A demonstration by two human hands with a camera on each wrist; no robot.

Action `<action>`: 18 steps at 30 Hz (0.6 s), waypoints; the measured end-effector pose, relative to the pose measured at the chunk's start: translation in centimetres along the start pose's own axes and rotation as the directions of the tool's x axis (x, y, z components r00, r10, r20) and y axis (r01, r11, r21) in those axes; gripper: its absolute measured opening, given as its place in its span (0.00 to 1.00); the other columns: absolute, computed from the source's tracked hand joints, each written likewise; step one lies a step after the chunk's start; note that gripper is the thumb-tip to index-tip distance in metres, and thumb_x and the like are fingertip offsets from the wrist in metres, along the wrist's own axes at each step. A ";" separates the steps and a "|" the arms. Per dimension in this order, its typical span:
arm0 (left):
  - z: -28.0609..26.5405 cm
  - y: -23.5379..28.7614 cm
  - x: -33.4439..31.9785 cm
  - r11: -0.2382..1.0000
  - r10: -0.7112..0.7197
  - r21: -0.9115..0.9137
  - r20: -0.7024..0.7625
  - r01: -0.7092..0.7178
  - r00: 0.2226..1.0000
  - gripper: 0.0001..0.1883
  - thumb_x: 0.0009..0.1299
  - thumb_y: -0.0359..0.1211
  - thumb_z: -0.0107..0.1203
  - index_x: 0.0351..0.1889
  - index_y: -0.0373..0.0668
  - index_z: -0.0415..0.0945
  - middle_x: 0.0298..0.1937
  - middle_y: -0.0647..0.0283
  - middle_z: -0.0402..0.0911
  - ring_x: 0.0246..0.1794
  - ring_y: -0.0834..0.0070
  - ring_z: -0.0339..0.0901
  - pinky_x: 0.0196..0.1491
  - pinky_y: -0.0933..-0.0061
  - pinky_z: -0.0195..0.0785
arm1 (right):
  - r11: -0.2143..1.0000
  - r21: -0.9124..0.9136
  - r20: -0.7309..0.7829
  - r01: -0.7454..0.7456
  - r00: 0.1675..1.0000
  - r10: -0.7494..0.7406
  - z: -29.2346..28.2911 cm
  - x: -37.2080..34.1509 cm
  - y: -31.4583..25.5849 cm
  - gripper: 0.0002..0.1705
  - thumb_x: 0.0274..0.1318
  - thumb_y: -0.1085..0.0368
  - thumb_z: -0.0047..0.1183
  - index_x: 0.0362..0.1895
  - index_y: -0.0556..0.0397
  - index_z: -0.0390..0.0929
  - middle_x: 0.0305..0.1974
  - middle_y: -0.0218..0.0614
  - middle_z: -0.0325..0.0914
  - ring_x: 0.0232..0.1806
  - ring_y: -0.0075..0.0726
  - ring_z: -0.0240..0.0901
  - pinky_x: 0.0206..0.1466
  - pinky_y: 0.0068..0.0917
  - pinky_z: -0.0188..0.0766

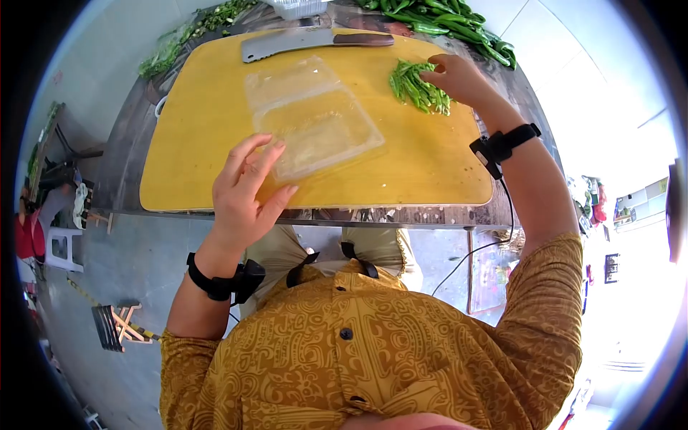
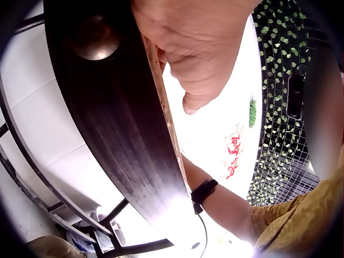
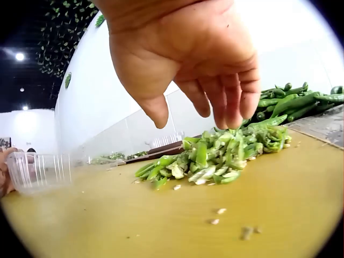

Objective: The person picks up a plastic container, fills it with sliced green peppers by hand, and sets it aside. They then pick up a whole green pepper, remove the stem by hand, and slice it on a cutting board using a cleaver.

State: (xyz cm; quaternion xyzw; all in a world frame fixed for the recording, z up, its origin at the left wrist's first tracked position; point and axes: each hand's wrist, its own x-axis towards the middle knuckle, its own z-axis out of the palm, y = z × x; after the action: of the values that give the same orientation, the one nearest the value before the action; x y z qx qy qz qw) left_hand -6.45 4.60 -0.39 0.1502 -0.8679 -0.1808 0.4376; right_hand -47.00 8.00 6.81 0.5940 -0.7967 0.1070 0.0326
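Observation:
A clear plastic container (image 1: 322, 132) with its lid folded out lies on the yellow board (image 1: 193, 143). My left hand (image 1: 247, 190) is at its near left side, fingers apart and slightly bent; in the right wrist view this hand (image 3: 6, 172) is against or just beside the container (image 3: 43, 171). My right hand (image 1: 459, 79) is over the pile of cut green peppers (image 1: 416, 89) on the right of the board. In the right wrist view the right hand (image 3: 188, 70) has its fingers hanging loosely down at the top of the pile (image 3: 215, 156), gripping nothing visible.
A cleaver (image 1: 287, 46) lies along the board's far edge. Whole green peppers (image 1: 459, 21) are heaped at the far right of the table, with greens (image 1: 161, 57) at the far left and a white tray (image 1: 297, 8) behind. A few seeds dot the board.

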 end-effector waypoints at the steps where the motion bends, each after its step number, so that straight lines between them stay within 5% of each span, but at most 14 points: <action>1: 0.0 0.0 -0.1 1.000 0.014 0.008 -0.003 -0.014 1.000 0.26 0.57 0.25 0.63 0.56 0.37 0.73 0.59 0.50 0.69 0.49 0.64 0.75 0.46 0.69 0.72 | 0.999 -0.043 -0.010 0.003 1.000 -0.003 0.4 0.4 -0.5 0.38 0.53 0.36 0.51 0.55 0.56 0.75 0.49 0.46 0.79 0.51 0.51 0.75 0.54 0.40 0.71; 4: 0.0 -0.3 -0.1 0.998 0.062 0.021 -0.025 -0.061 0.998 0.26 0.57 0.25 0.63 0.56 0.36 0.74 0.58 0.50 0.70 0.49 0.63 0.74 0.45 0.68 0.73 | 0.955 -0.289 0.070 -0.066 0.994 0.089 -0.1 1.2 -3.1 0.39 0.51 0.33 0.50 0.52 0.54 0.76 0.48 0.43 0.79 0.50 0.47 0.76 0.52 0.40 0.72; 13: 0.0 -0.3 -0.3 0.992 0.125 0.040 -0.076 -0.122 0.989 0.24 0.56 0.25 0.64 0.53 0.35 0.75 0.54 0.49 0.73 0.48 0.60 0.76 0.47 0.67 0.74 | 0.913 -0.384 0.180 -0.138 0.959 0.221 0.1 1.5 -6.6 0.44 0.46 0.31 0.54 0.55 0.54 0.71 0.48 0.45 0.79 0.53 0.48 0.74 0.54 0.41 0.71; 18: 0.0 -0.2 -0.3 0.990 0.133 0.050 -0.076 -0.130 0.988 0.23 0.57 0.26 0.64 0.52 0.35 0.75 0.53 0.48 0.73 0.46 0.59 0.77 0.47 0.66 0.75 | 0.912 -0.394 0.184 -0.118 0.962 0.204 -0.2 2.3 -6.3 0.36 0.46 0.36 0.56 0.50 0.51 0.77 0.47 0.37 0.80 0.49 0.42 0.77 0.49 0.40 0.73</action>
State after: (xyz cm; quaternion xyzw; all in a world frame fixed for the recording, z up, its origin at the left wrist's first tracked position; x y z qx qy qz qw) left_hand -6.23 4.50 -0.68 0.1093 -0.8618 -0.1261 0.4790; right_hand -41.65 4.19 8.26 0.5167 -0.8472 -0.1133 0.0490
